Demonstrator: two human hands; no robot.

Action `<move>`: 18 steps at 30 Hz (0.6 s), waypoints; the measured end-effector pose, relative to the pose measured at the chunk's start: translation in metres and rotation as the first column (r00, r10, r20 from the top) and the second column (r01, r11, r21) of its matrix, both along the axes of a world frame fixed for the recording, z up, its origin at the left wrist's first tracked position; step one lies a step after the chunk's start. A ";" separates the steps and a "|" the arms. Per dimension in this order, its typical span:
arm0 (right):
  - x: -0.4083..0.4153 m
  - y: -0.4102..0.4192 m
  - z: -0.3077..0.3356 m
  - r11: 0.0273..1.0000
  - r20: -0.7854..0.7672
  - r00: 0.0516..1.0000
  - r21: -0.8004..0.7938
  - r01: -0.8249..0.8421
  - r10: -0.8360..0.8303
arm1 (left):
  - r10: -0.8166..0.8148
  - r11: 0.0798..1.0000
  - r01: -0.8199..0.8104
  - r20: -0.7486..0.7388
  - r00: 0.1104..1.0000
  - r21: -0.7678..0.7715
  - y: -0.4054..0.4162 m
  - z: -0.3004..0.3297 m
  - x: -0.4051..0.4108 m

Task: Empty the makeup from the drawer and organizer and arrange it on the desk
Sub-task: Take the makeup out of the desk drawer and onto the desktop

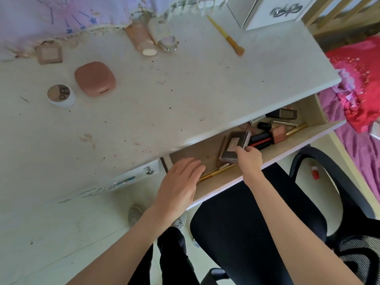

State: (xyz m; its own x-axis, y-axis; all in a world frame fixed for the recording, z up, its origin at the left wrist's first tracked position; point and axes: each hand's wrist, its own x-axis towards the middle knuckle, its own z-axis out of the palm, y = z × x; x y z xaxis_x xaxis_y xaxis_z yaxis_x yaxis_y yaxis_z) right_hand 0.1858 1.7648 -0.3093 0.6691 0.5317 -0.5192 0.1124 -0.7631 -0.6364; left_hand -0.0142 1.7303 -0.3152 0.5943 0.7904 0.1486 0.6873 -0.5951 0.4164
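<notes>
— What's my right hand got?

— Its grip is pinched on the near edge of a dark eyeshadow palette, tilted up inside the open drawer, just beside lipsticks and a gold-handled brush.

— And my left hand?

— Flat, fingers straight and spread, palm down over the drawer's near left corner, holding nothing. Both forearms reach forward.

— Anything readable?

— A round jar on the tabletop reads "PIPL", next to a pink compact.
</notes>
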 end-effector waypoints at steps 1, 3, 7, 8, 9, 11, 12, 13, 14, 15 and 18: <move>0.004 -0.003 0.003 0.998 -0.022 0.999 0.052 0.026 -0.025 | -0.036 0.990 0.032 -0.030 0.999 -0.135 -0.002 0.000 0.010; 0.010 -0.011 0.008 0.989 -0.068 0.996 0.130 0.072 -0.063 | 0.005 0.924 -0.042 -0.097 0.995 -0.381 0.002 -0.008 0.029; 0.023 -0.025 0.011 0.969 -0.084 0.991 0.215 0.124 -0.108 | 0.054 0.781 -0.152 -0.177 0.983 -0.606 0.017 -0.037 0.054; 0.025 -0.028 0.011 0.962 -0.088 0.989 0.236 0.135 -0.117 | 0.041 0.738 -0.166 -0.202 0.979 -0.654 0.020 -0.043 0.057; 0.027 -0.030 0.010 0.956 -0.095 0.988 0.256 0.141 -0.120 | 0.028 0.693 -0.189 -0.236 0.971 -0.696 0.023 -0.048 0.060; 0.030 -0.034 0.008 0.946 -0.123 0.984 0.282 0.161 -0.131 | -0.004 0.610 -0.241 -0.307 0.952 -0.755 0.028 -0.056 0.067; 0.031 -0.036 0.008 0.942 -0.145 0.980 0.289 0.173 -0.135 | -0.020 0.578 -0.259 -0.331 0.943 -0.774 0.030 -0.057 0.070; 0.031 -0.039 0.006 0.938 -0.167 0.977 0.296 0.180 -0.135 | -0.040 0.558 -0.271 -0.352 0.935 -0.784 0.033 -0.058 0.073; 0.031 -0.040 0.006 0.935 -0.187 0.974 0.304 0.183 -0.130 | -0.068 0.551 -0.277 -0.373 0.925 -0.788 0.035 -0.059 0.076; 0.031 -0.042 0.005 0.932 -0.202 0.971 0.313 0.185 -0.125 | -0.104 0.547 -0.278 -0.394 0.913 -0.789 0.037 -0.059 0.078; 0.034 -0.044 0.005 0.920 -0.242 0.962 0.335 0.202 -0.123 | -0.206 0.522 -0.280 -0.437 0.875 -0.806 0.044 -0.056 0.080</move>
State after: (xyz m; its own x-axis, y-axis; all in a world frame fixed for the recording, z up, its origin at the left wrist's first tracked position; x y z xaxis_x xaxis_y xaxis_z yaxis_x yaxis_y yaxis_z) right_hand 0.2196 1.7213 -0.3044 0.6573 0.5994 -0.4568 -0.1612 -0.4802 -0.8622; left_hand 0.0658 1.7740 -0.3714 0.3579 0.4127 -0.8376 0.9323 -0.1078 0.3452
